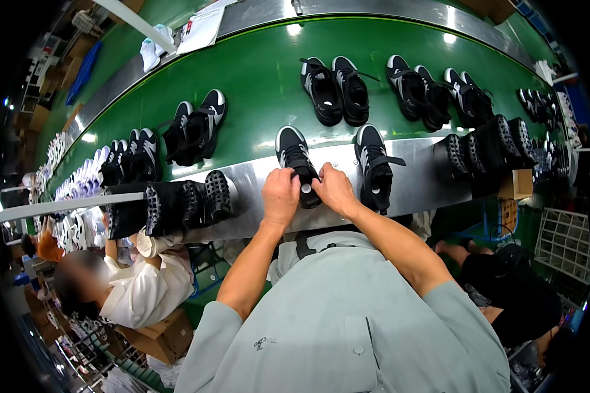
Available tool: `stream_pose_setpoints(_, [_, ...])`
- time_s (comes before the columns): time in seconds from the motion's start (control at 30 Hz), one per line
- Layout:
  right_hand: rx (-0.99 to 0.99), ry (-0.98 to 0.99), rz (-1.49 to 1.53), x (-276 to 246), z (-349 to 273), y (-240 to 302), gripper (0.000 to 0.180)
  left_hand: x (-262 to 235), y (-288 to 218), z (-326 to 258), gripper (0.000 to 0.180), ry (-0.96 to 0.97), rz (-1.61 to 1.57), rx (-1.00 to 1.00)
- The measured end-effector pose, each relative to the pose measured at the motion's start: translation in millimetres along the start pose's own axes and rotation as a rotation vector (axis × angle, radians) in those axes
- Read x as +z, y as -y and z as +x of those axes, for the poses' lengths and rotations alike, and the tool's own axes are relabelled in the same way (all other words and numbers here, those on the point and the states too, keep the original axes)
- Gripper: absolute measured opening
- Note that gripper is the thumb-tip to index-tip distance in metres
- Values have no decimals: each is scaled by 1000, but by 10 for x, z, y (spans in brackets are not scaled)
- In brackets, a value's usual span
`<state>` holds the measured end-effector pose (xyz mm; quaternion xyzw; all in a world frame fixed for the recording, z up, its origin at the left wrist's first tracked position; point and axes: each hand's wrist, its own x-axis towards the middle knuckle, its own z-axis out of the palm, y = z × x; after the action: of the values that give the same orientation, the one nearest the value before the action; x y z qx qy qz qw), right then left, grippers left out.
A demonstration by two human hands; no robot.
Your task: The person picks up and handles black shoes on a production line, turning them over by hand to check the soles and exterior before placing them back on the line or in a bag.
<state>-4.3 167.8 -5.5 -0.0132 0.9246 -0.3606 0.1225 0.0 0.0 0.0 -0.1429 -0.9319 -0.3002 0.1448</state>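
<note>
A green conveyor belt (262, 78) curves through a workshop, a metal ledge (248, 196) running along its near edge. Black footwear with knobbly soles (167, 206) lines the ledge to the left of a worker in a grey-green shirt (321, 314). In front of the worker, a black-and-grey shoe (295, 152) sits on the ledge, heel toward the near edge, toe toward the belt; a matching shoe (375, 167) stands just to its right. The left hand (282, 194) and right hand (334, 190) are apart, fingers clamped on opposite sides of the first shoe's opening.
</note>
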Motion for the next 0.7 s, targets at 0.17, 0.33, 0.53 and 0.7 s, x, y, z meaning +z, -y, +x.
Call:
stream_pose_setpoints(0.17, [62, -22, 76, 11, 9, -43, 29, 27, 46, -20, 17, 11, -153, -79])
stream_pose_setpoints(0.33, [112, -25, 87, 42, 14, -74, 31, -20, -2, -110, 18, 47, -225, -126])
stream_pose_setpoints(0.53, [21, -71, -20, 3, -6, -30, 28, -37, -208, 57, 19, 26, -71, -56])
stream_pose_setpoints(0.7, [-66, -69, -83, 48, 71, -112, 27, -10, -175, 132, 21, 35, 18, 99])
